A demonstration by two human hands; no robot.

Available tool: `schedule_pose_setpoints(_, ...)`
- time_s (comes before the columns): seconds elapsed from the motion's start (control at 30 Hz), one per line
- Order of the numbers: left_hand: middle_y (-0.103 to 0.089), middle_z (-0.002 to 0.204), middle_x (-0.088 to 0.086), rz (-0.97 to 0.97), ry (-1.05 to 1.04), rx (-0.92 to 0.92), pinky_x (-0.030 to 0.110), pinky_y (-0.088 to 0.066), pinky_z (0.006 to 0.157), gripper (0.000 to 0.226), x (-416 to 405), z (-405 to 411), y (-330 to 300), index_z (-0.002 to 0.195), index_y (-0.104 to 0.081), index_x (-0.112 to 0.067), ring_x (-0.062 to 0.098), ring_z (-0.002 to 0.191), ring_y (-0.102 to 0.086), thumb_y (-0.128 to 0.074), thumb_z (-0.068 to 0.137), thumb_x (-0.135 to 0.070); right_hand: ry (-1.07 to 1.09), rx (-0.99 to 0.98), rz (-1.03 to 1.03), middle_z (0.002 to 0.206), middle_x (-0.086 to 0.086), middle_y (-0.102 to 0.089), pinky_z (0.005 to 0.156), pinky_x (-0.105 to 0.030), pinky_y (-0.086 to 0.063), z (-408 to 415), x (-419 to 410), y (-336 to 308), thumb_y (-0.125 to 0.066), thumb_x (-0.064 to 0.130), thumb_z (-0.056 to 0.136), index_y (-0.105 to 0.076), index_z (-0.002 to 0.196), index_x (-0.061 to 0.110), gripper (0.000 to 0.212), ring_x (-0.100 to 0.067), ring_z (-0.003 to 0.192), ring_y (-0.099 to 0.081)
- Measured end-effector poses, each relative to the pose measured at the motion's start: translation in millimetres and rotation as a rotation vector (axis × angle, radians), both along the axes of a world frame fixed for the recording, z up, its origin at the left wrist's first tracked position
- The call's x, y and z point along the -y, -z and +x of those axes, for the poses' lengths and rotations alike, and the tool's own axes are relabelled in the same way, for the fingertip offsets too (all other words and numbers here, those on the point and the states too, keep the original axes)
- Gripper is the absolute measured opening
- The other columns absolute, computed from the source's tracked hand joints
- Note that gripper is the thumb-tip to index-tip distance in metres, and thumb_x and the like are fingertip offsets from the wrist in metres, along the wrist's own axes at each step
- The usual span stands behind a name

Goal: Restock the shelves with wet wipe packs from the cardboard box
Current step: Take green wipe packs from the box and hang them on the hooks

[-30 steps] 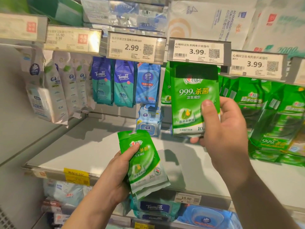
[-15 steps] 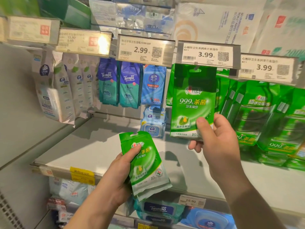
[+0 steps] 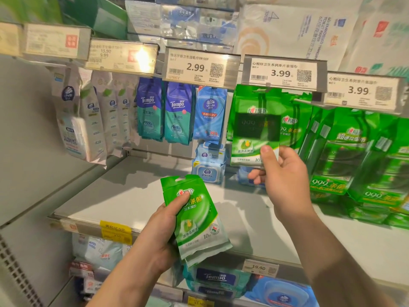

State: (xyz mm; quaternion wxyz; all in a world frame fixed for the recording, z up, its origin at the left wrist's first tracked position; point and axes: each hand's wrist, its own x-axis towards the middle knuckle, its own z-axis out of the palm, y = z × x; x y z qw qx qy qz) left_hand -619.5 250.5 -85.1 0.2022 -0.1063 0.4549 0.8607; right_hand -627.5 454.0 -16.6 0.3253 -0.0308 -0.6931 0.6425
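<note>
green "999" wipe pack (image 3: 254, 127) under "3.99" tag (image 3: 283, 73), right hand (image 3: 285, 182)

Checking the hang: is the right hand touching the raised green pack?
Touching. The head view shows the right hand pinching the raised green pack by its lower corner, thumb on front.

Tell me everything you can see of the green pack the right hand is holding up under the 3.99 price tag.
The green pack is a flat, glossy plastic pouch of wet wipes, green fading to a white bottom band, with white and yellow print and a leaf picture. It hangs upright just below the 3.99 price tag, in front of other green packs. The right hand pinches its lower right corner, thumb on the front. Its middle looks dark and blurred, so that print is unreadable.
</note>
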Motion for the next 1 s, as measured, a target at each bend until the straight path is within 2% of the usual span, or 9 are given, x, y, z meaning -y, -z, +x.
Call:
schedule_pose_setpoints(0.2,-0.076,0.109,0.021,-0.034,-0.032,0.009,0.048,-0.065,0.071,0.042,2.1,-0.2,-1.1,0.125,-0.069,-0.007,0.036,0.085,-0.077,-0.07,0.091,-0.032,0.057,0.027,0.027,0.055,-0.002,-0.065,0.063,-0.045,-0.054,-23.9,-2.6,-14.4,-0.056,0.03,0.105,-0.053,0.094,0.014,0.019,-0.023,0.053,-0.069)
schedule_pose_setpoints(0.27,-0.078,0.091,0.019,-0.072,-0.061,-0.008,0.039,-0.063,0.056,0.03,1.1,-1.6,-5.4,0.115,-0.07,-0.005,0.031,0.07,-0.077,-0.064,0.096,-0.027,0.051,0.033,-0.001,0.052,0.002,-0.063,0.064,-0.046,-0.055,-29.1,-2.2,-14.9,-0.056,0.029,0.105,-0.051,0.092,0.017,0.019,-0.024,0.054,-0.068)
schedule_pose_setpoints(0.37,-0.07,0.057,0.015,-0.105,-0.083,-0.044,0.022,-0.047,0.033,0.017,3.1,-3.9,-12.3,0.101,-0.064,-0.002,0.021,0.04,-0.067,-0.051,0.101,-0.014,0.06,0.058,-0.01,0.052,0.004,-0.066,0.065,-0.043,-0.055,-33.7,-2.3,-9.2,-0.057,0.032,0.105,-0.048,0.09,0.023,0.02,-0.025,0.056,-0.069)
schedule_pose_setpoints(0.43,-0.072,0.061,0.018,-0.093,-0.069,-0.018,0.024,-0.054,0.044,0.017,5.2,-2.2,-13.7,0.106,-0.064,-0.002,0.021,0.046,-0.069,-0.053,0.099,-0.013,0.059,0.074,-0.019,0.051,0.006,-0.066,0.065,-0.043,-0.055,-37.0,-5.8,-2.7,-0.056,0.032,0.105,-0.05,0.092,0.018,0.02,-0.028,0.058,-0.069)
schedule_pose_setpoints(0.5,-0.078,0.094,0.022,-0.029,-0.052,0.051,0.04,-0.061,0.077,0.028,5.9,2.7,-13.8,0.114,-0.069,-0.005,0.031,0.077,-0.075,-0.058,0.091,-0.018,0.036,0.102,-0.058,0.055,0.0,-0.068,0.062,-0.04,-0.054,-40.5,-10.1,3.6,-0.056,0.033,0.105,-0.054,0.093,0.016,0.021,-0.027,0.057,-0.067)
schedule_pose_setpoints(0.57,-0.076,0.11,0.021,0.009,-0.058,0.062,0.05,-0.056,0.093,0.035,6.9,5.0,-11.0,0.118,-0.071,-0.007,0.038,0.097,-0.071,-0.059,0.087,-0.02,0.002,0.138,-0.12,0.072,-0.008,-0.07,0.057,-0.034,-0.054,-42.4,-13.3,8.9,-0.057,0.034,0.104,-0.057,0.095,0.015,0.021,-0.021,0.055,-0.067)
schedule_pose_setpoints(0.63,-0.076,0.11,0.021,0.009,-0.042,0.045,0.052,-0.055,0.097,0.033,6.1,2.5,-10.5,0.116,-0.071,-0.007,0.039,0.101,-0.069,-0.059,0.088,-0.021,-0.031,0.18,-0.188,0.084,-0.013,-0.067,0.053,-0.029,-0.054,-44.3,-17.6,14.6,-0.056,0.028,0.105,-0.057,0.094,0.011,0.02,-0.018,0.055,-0.066)
schedule_pose_setpoints(0.73,-0.076,0.109,0.022,-0.002,-0.042,0.047,0.054,-0.053,0.101,0.029,3.6,-1.1,-9.2,0.112,-0.072,-0.008,0.039,0.1,-0.069,-0.06,0.09,-0.022,-0.072,0.237,-0.224,0.081,-0.014,-0.063,0.053,-0.029,-0.054,-44.9,-26.0,22.7,-0.054,0.021,0.105,-0.057,0.1,0.004,0.018,-0.018,0.055,-0.066)
schedule_pose_setpoints(1.0,-0.077,0.1,0.023,-0.028,0.044,0.002,0.045,-0.058,0.082,0.024,-7.3,-6.6,-3.1,0.106,-0.072,-0.009,0.035,0.076,-0.073,-0.065,0.089,-0.024,-0.164,0.429,-0.16,0.074,-0.011,-0.062,0.049,-0.03,-0.045,-10.7,-26.7,37.0,-0.056,0.02,0.105,-0.056,0.105,0.007,0.013,-0.021,0.051,-0.061)
